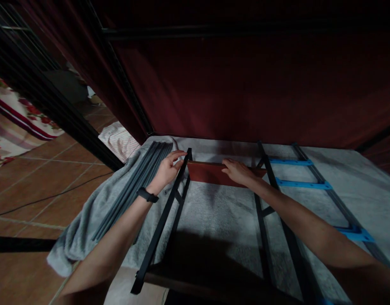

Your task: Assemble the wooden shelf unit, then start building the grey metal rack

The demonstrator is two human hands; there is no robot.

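Note:
A reddish-brown board (207, 173) spans between two black metal rails (163, 220) lying on a grey blanket (214, 207). My left hand (168, 168), with a black wristband, rests at the top of the left rail where the board's left end meets it, fingers curled around the rail end. My right hand (237, 171) lies on top of the board near its right end, fingers flat and pressing down. A bundle of grey rods (134, 186) lies just left of my left hand.
A second black frame with blue plastic crosspieces (302, 184) lies to the right. Dark red curtain fabric (245, 93) hangs behind. Tiled floor (39, 186), a cable and a flowered cloth (10, 118) are at the left. A black pole (55, 110) slants past.

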